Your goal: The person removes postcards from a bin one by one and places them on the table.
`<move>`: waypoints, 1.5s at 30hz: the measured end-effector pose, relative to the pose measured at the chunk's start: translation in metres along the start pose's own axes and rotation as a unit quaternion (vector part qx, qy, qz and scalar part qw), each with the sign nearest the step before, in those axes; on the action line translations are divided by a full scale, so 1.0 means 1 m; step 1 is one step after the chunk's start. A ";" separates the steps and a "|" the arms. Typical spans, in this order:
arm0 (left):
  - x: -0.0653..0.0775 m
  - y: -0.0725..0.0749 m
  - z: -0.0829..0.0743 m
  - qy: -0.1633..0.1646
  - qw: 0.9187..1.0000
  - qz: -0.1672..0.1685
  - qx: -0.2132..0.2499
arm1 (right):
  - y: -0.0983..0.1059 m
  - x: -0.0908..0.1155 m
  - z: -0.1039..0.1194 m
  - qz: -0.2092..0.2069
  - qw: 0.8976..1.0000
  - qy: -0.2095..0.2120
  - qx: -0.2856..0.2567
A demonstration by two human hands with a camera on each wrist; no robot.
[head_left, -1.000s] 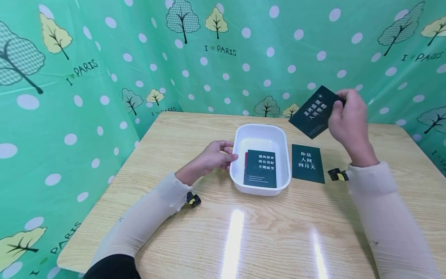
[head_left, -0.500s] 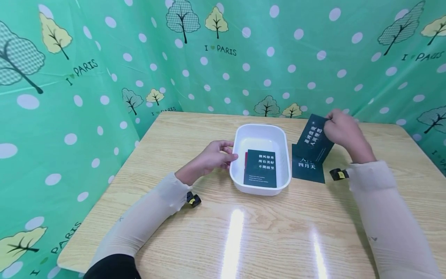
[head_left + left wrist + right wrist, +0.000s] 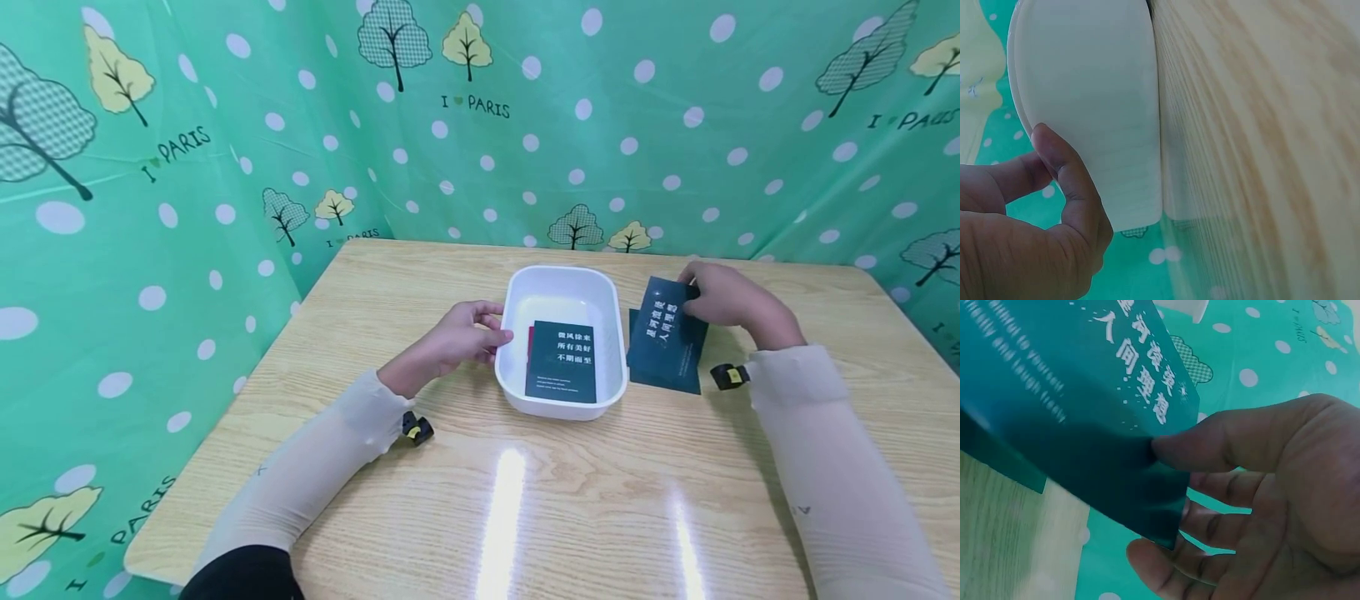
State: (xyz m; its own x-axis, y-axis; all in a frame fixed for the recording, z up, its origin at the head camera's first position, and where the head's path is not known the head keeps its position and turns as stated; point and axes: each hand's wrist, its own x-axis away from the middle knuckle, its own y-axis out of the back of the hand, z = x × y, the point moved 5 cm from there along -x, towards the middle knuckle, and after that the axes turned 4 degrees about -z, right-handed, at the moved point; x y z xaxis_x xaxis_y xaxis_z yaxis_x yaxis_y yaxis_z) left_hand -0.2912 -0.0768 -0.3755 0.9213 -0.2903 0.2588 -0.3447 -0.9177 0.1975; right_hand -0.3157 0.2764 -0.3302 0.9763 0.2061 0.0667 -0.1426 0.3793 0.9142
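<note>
A white plastic tub (image 3: 564, 410) sits mid-table. My left hand (image 3: 467, 337) pinches its left rim; the left wrist view has a thumb (image 3: 1060, 156) against the tub's wall (image 3: 1094, 94). Inside the tub lies a dark green card (image 3: 561, 371) with white characters, over a red item (image 3: 530, 343) mostly hidden beneath. My right hand (image 3: 723, 296) holds another dark green card (image 3: 663, 342) by its far right corner, thumb (image 3: 1191, 447) on the printed face, fingers behind. That card is tilted over a third green card (image 3: 633, 320), of which only the left edge shows.
The pale wood tabletop (image 3: 420, 492) reaches back to a green curtain (image 3: 480, 183) printed with trees and dots. Small black-and-yellow pieces sit at the left cuff (image 3: 417, 429) and at the right cuff (image 3: 729, 377).
My right hand has lowered its card and drawn it left, from the air beside the curtain down over the card on the table. My left hand and the tub have stayed put.
</note>
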 end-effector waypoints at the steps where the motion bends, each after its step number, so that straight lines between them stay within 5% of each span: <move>1: 0.000 0.000 0.000 0.000 1.000 0.000 0.000 | -0.001 0.000 0.000 0.006 1.000 0.002 0.002; 19: 0.000 0.000 0.001 -0.007 1.000 -0.002 -0.001 | -0.035 -0.011 0.002 0.063 0.997 -0.001 0.052; 45: -0.001 0.000 0.000 -0.002 1.000 0.003 0.000 | -0.046 -0.014 0.002 0.062 0.996 -0.022 0.059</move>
State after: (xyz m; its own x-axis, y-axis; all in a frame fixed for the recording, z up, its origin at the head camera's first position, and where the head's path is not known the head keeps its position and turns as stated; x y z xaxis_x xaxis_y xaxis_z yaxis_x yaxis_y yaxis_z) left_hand -0.2915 -0.0763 -0.3761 0.9195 -0.2976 0.2568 -0.3512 -0.9155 0.1963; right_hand -0.3226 0.2548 -0.3723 0.9589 0.2043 0.1970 -0.2448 0.2446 0.9382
